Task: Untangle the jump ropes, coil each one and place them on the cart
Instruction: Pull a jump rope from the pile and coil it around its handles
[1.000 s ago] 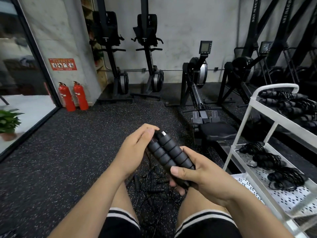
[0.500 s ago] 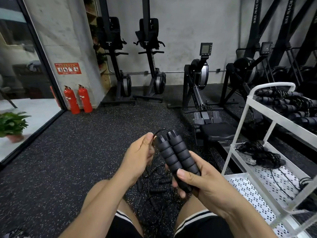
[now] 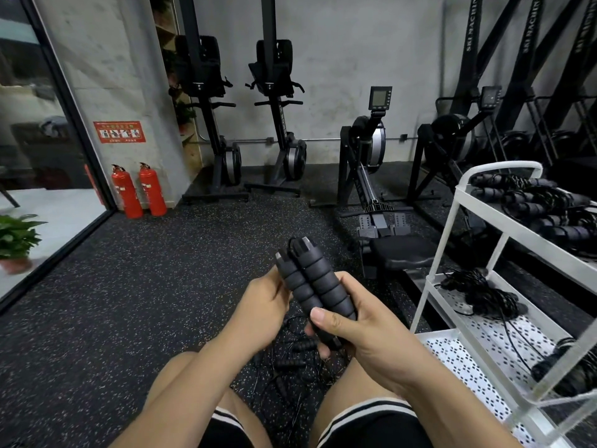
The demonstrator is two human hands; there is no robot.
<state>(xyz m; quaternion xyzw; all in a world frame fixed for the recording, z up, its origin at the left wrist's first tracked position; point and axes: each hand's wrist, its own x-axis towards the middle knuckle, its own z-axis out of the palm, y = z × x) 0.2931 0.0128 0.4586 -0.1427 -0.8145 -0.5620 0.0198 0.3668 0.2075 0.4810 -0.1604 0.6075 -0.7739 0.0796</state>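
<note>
Gripping two black foam jump rope handles [image 3: 310, 282] side by side, the person's right hand [image 3: 365, 331] is clamped round their lower ends, while the left hand [image 3: 261, 305] lies against them, fingers hidden, so its grip cannot be told. Below, tangled jump ropes [image 3: 290, 363] lie on the speckled floor [image 3: 145, 286] between the legs. Coiled ropes [image 3: 533, 202] fill the white cart [image 3: 517, 227] at right, with rowing machines [image 3: 368, 156] along the far wall.

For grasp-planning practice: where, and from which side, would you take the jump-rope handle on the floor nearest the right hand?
Probably the floor handle at mid-barrel, from above, with fingers pinching across its width: it lies flat, a ribbed cylinder with its top side exposed.
</note>
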